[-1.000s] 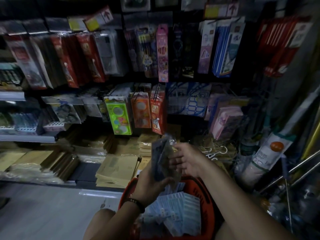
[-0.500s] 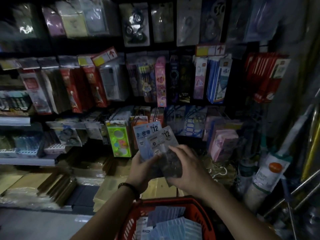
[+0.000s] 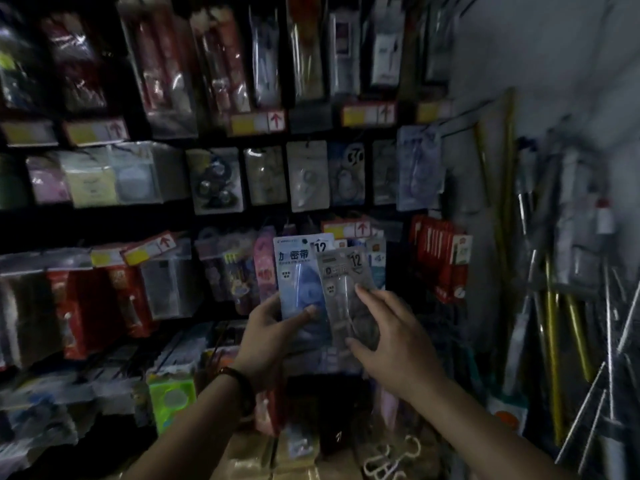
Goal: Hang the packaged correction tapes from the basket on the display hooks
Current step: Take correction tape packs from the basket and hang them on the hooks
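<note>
Compared with half a second earlier, both hands and the two packs are raised higher against the display, and the red basket, seen then at the lower edge with further packs in it, is no longer in view. Two packaged correction tapes are held up in front of the display panel (image 3: 104,216): a blue pack (image 3: 298,271) and a grey pack (image 3: 343,285), the grey one overlapping the right part of the blue one. The blue pack is gripped by the left hand (image 3: 273,327), with the thumb laid across its lower front and the fingers hidden behind it. The grey pack is pinched by the right hand (image 3: 394,341), one fingertip at its right edge and the thumb at its lower edge. Neither pack is hung yet; both are judged to be in transit towards a hook. The hooks themselves cannot be made out (they are hidden by hung stock and low light), so the target hook cannot be identified. A row of hung packs (image 3: 306,174) lies above the hands, and yellow price labels (image 3: 258,121) mark the rails. The task is judged to be at an early to middle stage: these two packs remain to be hung, then whatever is left in the basket.
</note>
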The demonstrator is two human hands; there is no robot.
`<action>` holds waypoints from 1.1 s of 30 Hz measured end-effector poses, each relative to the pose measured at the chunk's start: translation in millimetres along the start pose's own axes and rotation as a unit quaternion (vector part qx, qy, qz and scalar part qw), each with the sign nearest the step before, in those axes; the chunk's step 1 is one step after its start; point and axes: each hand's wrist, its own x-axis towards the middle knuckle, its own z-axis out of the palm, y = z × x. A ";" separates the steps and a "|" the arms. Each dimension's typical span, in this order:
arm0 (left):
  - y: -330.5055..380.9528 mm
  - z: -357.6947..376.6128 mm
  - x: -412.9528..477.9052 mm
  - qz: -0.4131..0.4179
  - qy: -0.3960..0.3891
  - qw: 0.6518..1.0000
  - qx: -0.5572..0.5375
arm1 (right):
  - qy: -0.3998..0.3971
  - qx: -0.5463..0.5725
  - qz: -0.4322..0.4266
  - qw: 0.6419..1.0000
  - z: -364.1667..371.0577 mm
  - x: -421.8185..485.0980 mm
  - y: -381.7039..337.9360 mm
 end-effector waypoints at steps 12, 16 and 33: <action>68.1 53.1 100.7 0.077 -0.006 0.995 0.068 | 0.095 -0.135 0.058 0.985 -96.4 123.3 64.4; 76.5 66.9 118.3 0.084 -0.022 0.993 0.081 | 0.109 -0.144 0.082 0.980 -105.3 156.4 87.9; 90.6 94.1 139.2 0.104 0.001 0.988 0.114 | 0.163 -0.223 0.057 0.959 -110.9 216.0 118.2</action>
